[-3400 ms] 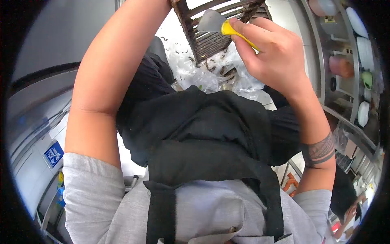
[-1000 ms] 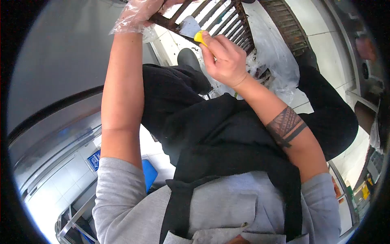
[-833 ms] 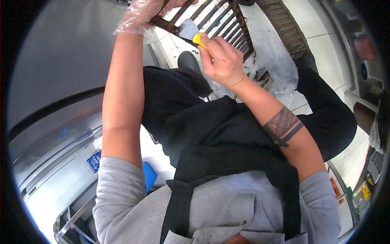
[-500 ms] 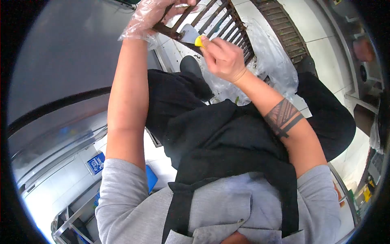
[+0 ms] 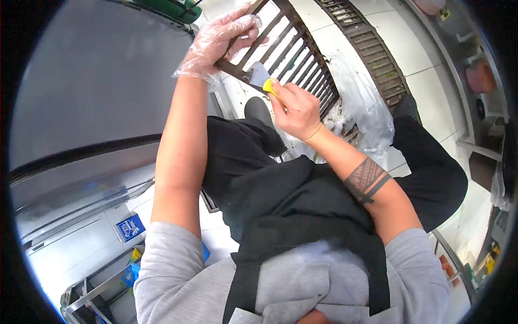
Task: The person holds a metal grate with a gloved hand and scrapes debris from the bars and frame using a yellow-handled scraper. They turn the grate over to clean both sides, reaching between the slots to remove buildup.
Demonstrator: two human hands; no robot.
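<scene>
1. Grate [image 5: 294, 51] at 12 o'clock, tilted up over the legs, likely so scrapings drop off.
2. Left hand [image 5: 224, 38], in a clear glove, clamps the grate's 11 o'clock edge to steady it.
3. Right hand [image 5: 295, 110] is closed on the yellow-handled scraper [image 5: 260, 77], blade against a bar.
4. Clear plastic [image 5: 367, 108] at 1 o'clock holds dark debris; can't tell whether it's a bag or a sheet.

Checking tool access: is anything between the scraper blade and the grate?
Nothing visible. The right hand holds the scraper with its blade against a bar of the grate, close to the gloved left hand gripping it.
</scene>
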